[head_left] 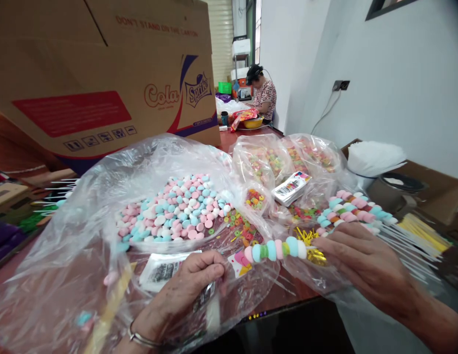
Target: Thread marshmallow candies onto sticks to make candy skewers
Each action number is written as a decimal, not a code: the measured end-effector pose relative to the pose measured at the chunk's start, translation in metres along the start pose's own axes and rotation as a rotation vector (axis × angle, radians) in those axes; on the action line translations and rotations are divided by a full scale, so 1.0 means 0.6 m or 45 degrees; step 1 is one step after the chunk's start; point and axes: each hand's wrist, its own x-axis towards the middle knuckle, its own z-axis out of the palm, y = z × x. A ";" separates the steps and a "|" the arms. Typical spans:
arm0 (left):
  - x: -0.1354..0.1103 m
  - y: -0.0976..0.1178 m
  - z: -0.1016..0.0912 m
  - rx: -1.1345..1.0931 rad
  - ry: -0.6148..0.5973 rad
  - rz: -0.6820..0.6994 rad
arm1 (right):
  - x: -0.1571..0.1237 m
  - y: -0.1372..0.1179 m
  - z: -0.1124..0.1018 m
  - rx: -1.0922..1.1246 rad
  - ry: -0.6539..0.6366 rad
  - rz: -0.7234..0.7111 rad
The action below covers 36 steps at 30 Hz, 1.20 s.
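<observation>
The right hand [365, 268] grips the pastel marshmallow skewer [275, 250] above the worktop's [226, 141] near centre; the left hand [194, 276] seems to pinch a clear printed plastic sleeve [239, 265]. Level, gentle alignment should suit best.

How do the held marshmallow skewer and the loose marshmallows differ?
The marshmallow skewer is strung in one row; the loose marshmallows lie jumbled in a heap. The skewer is held up by the right hand; the loose marshmallows sit amid clear plastic. Both show pink, blue and white.
</observation>
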 end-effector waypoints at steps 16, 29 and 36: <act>0.008 0.007 -0.010 0.178 -0.056 -0.067 | 0.016 -0.020 0.009 -0.034 -0.017 -0.003; 0.004 0.001 -0.018 0.151 -0.014 -0.084 | 0.019 0.000 0.018 0.201 -0.096 -0.019; 0.009 -0.002 -0.019 0.125 -0.156 -0.128 | 0.025 -0.008 0.039 0.151 -0.109 -0.023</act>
